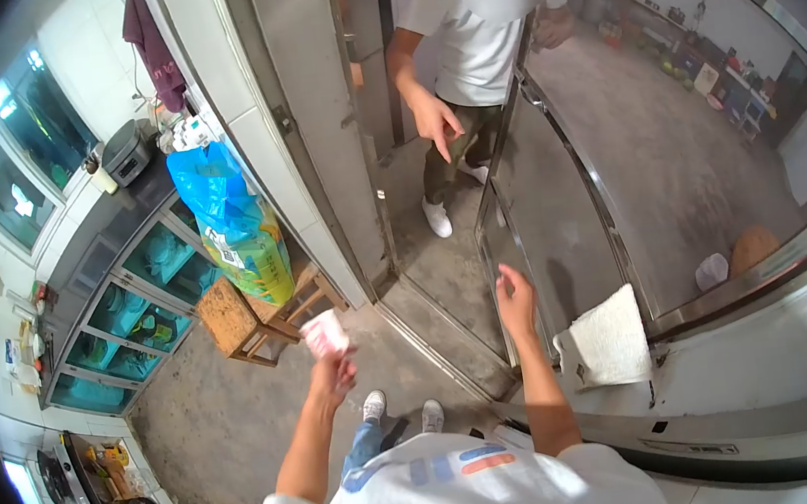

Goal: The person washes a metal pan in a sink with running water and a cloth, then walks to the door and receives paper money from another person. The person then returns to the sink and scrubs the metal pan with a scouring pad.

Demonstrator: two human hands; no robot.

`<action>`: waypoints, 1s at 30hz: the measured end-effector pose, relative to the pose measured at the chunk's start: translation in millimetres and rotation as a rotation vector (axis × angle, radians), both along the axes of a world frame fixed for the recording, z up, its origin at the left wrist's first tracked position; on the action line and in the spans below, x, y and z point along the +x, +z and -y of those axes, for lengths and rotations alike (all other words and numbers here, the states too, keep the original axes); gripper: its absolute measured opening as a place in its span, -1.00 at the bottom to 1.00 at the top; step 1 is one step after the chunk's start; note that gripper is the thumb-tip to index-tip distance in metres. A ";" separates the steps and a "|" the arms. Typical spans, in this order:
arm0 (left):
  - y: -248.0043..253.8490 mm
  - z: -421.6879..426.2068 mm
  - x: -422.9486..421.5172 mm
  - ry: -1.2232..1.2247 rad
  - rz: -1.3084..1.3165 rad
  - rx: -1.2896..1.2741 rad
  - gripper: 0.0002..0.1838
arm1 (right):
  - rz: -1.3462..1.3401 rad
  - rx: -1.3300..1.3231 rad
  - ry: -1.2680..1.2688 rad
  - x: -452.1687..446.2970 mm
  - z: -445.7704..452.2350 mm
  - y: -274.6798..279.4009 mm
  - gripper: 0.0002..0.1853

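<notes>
My left hand (335, 374) is closed around the lower end of a small white-and-pink packet (324, 334); its exact kind I cannot make out. It is held up over the concrete floor, in front of a wooden stool (231, 322). My right hand (517, 300) is raised beside the metal-framed door (559, 203), fingers apart and nothing in them. Below and to the right of that hand, a white towel (604, 340) hangs near the bottom of the glass.
Another person (470, 52) stands in the doorway, one hand pointing down. A blue-and-green bag (237, 227) rests on the stool. Cabinets (119, 312) and a counter with a rice cooker (124, 150) line the left wall. A stove (90, 492) stands at lower left.
</notes>
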State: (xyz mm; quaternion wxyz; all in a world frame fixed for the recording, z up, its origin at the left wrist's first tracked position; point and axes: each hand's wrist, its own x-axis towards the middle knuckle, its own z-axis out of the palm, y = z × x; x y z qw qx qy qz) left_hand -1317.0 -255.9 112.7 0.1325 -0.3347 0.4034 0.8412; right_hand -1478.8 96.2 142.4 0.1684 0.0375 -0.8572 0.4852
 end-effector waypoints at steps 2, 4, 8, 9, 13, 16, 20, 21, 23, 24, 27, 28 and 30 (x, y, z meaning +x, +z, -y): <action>-2.4 21.5 60.3 0.151 0.039 -0.067 -0.54 | -0.134 0.019 0.008 -41.0 10.2 12.8 -0.67; -7.3 36.4 117.9 0.283 0.053 -0.085 -0.49 | -0.110 0.019 0.048 -71.4 21.8 30.4 -0.66; -6.1 37.8 214.5 0.554 0.042 -0.067 -0.35 | -0.327 0.248 0.139 -105.2 49.6 67.1 -0.64; 0.9 36.4 224.4 0.575 0.087 -0.095 -0.25 | -0.372 0.301 0.158 -116.8 53.3 69.1 -0.64; 3.4 32.3 252.9 0.709 0.011 -0.090 -0.29 | -0.510 0.473 0.233 -158.8 55.4 66.1 -0.47; 4.7 34.5 264.2 0.765 -0.033 -0.019 -0.33 | -0.443 0.869 -0.001 -167.2 68.8 86.4 -0.23; 3.7 42.5 284.5 0.786 -0.073 -0.007 -0.35 | -0.230 1.273 -0.046 -125.1 78.7 91.9 -0.10; 5.3 45.2 291.5 0.787 -0.092 -0.015 -0.34 | -0.254 1.352 -0.036 -113.3 82.4 93.6 -0.08; 5.3 52.7 305.9 0.822 -0.074 -0.027 -0.36 | -0.227 1.347 -0.051 -108.1 89.2 90.3 -0.07; 3.9 54.1 315.9 0.840 -0.056 -0.028 -0.37 | -0.212 1.363 -0.056 -103.9 93.7 92.0 -0.07; 0.2 59.7 341.2 0.890 -0.029 -0.058 -0.40 | -0.207 1.367 -0.070 -103.6 100.5 86.2 -0.04; -1.1 60.8 347.1 0.908 -0.021 -0.054 -0.42 | -0.208 1.362 -0.080 -106.4 99.3 84.6 -0.03; -0.4 64.3 362.0 0.934 0.006 -0.053 -0.44 | -0.201 1.364 -0.096 -107.9 97.5 84.5 -0.01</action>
